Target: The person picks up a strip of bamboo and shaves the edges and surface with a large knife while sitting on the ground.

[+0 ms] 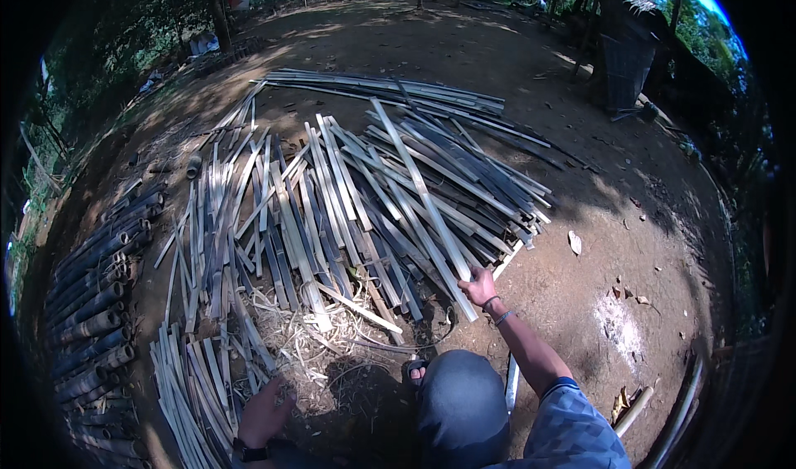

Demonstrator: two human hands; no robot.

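My right hand (480, 287) is closed around the near end of a long, pale split bamboo strip (421, 187). The strip slants away to the far left, over a large heap of bamboo strips (286, 220), some pale and some dark. At the lower left, my left hand (265, 413) has its fingers apart and nothing visible in it. Beside it lies a bundle of slightly bent bamboo strips (172, 390). Curly bamboo shavings (303, 340) cover the ground between that bundle and my knee.
Several dark, round bamboo poles (95, 328) are stacked along the left side. Farther back, more long strips (373, 85) lie across the brown dirt ground (580, 295). A pale pole (634, 411) is at the lower right, and a shed-like structure (628, 67) stands at the far right.
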